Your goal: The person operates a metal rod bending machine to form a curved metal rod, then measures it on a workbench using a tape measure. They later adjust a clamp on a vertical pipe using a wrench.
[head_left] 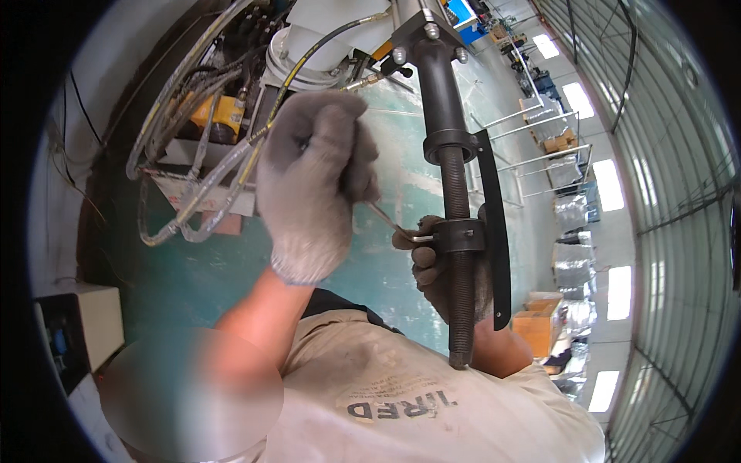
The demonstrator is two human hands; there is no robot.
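A black threaded rod (461, 301) hangs down from a dark cylinder (438, 85) and carries a round black collar (459, 235). My left hand (316, 158), in a soiled grey-white glove, is closed around the long arm of a thin metal hex key (386, 219). The key's bent short end meets the collar's left side; how deep it sits is hidden. Reaching behind the rod, my gloved right hand (455, 282) curls its fingers around the key's bend beside the collar. The rod and collar partly cover this hand.
A curved black plate (495, 231) runs alongside the rod on the right. Looped hoses (266, 127) and yellow equipment (218, 117) stand at the far left, near a white bucket (282, 58). Metal frames (532, 116) and a cardboard box (538, 322) are to the right.
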